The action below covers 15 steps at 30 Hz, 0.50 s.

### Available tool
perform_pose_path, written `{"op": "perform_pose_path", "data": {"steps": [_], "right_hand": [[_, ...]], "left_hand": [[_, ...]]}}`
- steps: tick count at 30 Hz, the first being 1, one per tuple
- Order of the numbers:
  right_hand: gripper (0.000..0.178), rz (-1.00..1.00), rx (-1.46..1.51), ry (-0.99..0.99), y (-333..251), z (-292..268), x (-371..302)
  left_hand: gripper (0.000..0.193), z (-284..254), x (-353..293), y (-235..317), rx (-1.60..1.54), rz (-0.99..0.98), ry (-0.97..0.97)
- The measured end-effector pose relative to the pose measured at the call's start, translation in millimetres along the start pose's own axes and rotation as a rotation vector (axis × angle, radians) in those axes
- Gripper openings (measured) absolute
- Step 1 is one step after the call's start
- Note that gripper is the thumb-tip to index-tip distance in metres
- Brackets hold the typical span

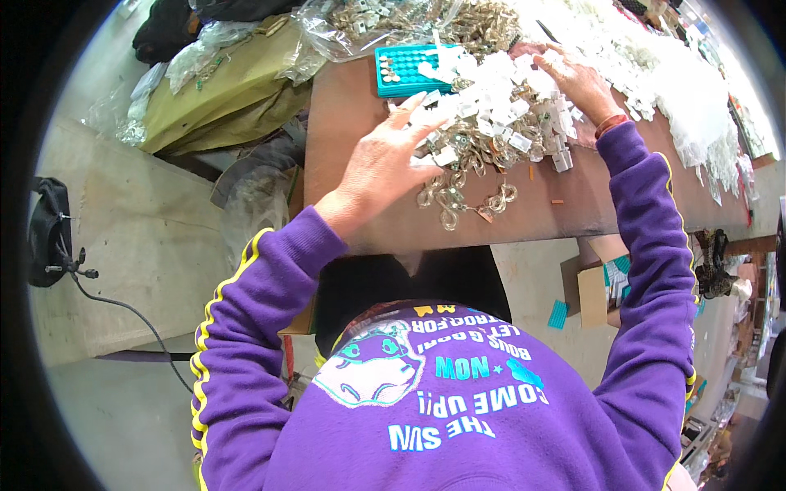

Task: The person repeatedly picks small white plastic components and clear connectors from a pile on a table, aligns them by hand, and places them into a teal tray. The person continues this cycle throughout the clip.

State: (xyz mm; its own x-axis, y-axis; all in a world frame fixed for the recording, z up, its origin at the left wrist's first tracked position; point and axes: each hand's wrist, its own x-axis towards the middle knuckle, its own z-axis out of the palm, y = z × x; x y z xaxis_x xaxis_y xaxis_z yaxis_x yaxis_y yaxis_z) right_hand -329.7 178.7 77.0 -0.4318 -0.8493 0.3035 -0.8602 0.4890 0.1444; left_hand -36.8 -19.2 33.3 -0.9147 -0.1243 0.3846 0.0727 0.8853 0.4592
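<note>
Here, resting both hands at a messy pile of small white pieces (491,110), lying in the middle of the brown table (393,225). Holding the left hand (377,164) wide open at the left side of the pile, with the thumb well apart from the other fingers. Not being able to tell of anything pinched in its fingertips. Holding the right hand (577,82) half open at the far right side, with bent fingers touching the white pieces. Not being able to tell of any grip there either. Wearing a red band (612,123) on the right wrist. Seeing curly, see-through cords (467,180) poking out of the pile's near side. Seeing a blue-green tray (401,88) with round holes just past the left hand, holding a few small round pieces (389,69) in its left side. Seeing more curly cords in a back heap (483,24), and a big white heap (688,82) sitting to the right. Spotting an orange strip (557,201) on the table, near the pile.
</note>
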Motion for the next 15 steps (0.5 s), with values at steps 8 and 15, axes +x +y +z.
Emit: {"op": "perform_pose_path", "data": {"steps": [8, 15], "right_hand": [[0.043, 0.002, 0.324, 0.238, -51, -37, -53], [0.034, 0.066, 0.389, 0.321, -97, -55, -86]], "left_hand": [[0.046, -6, -13, -10, -0.141, -0.095, -0.007], [0.039, -11, -23, -12, -0.311, -0.064, 0.108]]}}
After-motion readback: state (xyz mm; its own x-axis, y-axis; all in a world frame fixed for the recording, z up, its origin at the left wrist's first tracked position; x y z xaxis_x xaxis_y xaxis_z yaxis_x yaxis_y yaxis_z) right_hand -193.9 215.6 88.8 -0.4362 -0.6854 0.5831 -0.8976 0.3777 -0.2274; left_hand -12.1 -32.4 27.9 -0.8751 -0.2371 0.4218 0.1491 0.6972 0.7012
